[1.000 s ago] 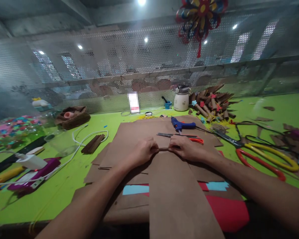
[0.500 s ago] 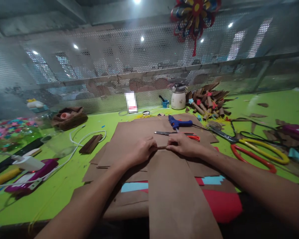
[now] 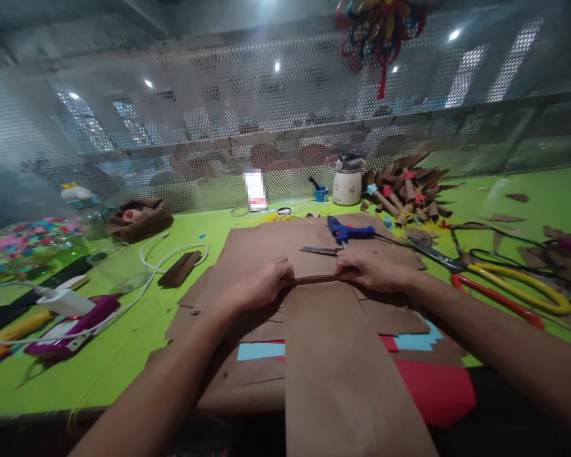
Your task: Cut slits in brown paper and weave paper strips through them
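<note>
A long strip of brown paper (image 3: pixel 335 355) runs from the stack of brown sheets toward me and past the bottom of the view. Its far edge is a narrow folded or rolled band. My left hand (image 3: pixel 271 279) pinches the left end of that band, and my right hand (image 3: pixel 361 270) pinches the right end. Just beyond my right hand lies a dark-bladed cutter (image 3: pixel 316 250), its handle mostly covered by the hand. A blue glue gun (image 3: pixel 352 230) rests behind it on the brown paper stack (image 3: pixel 266 238).
Large scissors with red and yellow handles (image 3: pixel 518 289) lie at the right. Behind them is a heap of paper rolls (image 3: pixel 406 190) beside a white jar (image 3: pixel 347 184). At the left are a purple power strip (image 3: pixel 71 327), a white cable (image 3: pixel 145 266) and folded brown strips (image 3: pixel 179 270).
My hands have moved apart along the paper's far edge, from near its middle out to its two ends. The whole view has shifted slightly.
</note>
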### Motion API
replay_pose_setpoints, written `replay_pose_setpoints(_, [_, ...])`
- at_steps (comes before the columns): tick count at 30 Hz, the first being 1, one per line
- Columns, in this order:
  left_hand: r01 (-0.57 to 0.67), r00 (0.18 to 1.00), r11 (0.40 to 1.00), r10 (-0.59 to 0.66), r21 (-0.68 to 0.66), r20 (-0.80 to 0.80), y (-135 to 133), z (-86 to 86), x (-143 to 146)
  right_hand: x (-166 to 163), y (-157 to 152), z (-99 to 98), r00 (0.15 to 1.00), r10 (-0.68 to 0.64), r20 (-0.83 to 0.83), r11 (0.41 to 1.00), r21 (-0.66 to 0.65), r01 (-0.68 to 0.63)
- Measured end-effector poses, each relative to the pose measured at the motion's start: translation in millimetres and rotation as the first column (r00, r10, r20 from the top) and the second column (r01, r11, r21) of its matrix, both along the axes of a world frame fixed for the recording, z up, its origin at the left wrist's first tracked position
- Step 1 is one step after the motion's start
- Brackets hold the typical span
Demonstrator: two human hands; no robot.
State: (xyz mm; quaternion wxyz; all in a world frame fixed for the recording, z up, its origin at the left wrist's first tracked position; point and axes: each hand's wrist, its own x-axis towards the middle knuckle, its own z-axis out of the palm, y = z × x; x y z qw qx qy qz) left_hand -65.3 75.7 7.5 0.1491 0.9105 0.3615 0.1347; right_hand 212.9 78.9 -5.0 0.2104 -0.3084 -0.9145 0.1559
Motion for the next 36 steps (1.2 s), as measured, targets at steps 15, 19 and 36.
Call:
replay_pose_setpoints(15, [-0.010,0.968,0.975,0.065,0.221,-0.241,-29.2,24.8,18.4,-7.4,-30.3,2.5,0.966,-0.126,0.227,0.940,0.339,0.043])
replay_pose_setpoints(19, [-0.077,0.994,0.997,0.079,0.020,-0.080,-21.7,28.3,21.9,-14.5,-39.9,8.4,0.949,-0.196,0.248,0.885,0.460,0.063])
replay_pose_setpoints(36, [0.001,0.988,0.834,0.086,-0.552,0.131,-17.4,27.3,16.5,-21.4,-47.2,17.5,0.985,-0.167,0.041,0.785,0.610,0.108])
